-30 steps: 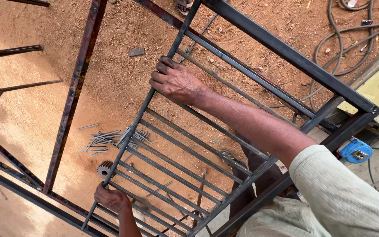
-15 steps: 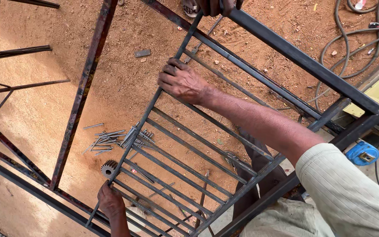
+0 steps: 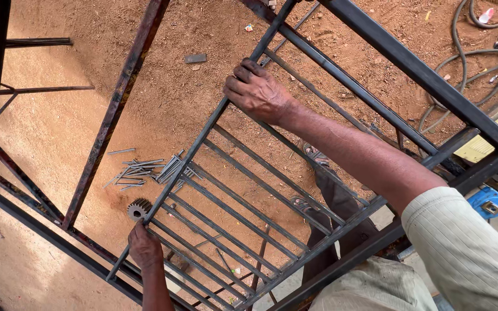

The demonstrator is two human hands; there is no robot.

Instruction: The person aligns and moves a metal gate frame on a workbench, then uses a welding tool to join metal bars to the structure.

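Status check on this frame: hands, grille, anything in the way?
Left hand and right hand both grip one side rail of dark barred metal grille. Grille tilted inside larger steel frame. Loose rods on ground below.

Yellow printed panel at right edge

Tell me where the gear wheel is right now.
The gear wheel lies on the sandy ground in the lower left of the head view, just above the left hand and below the pile of short metal rods.
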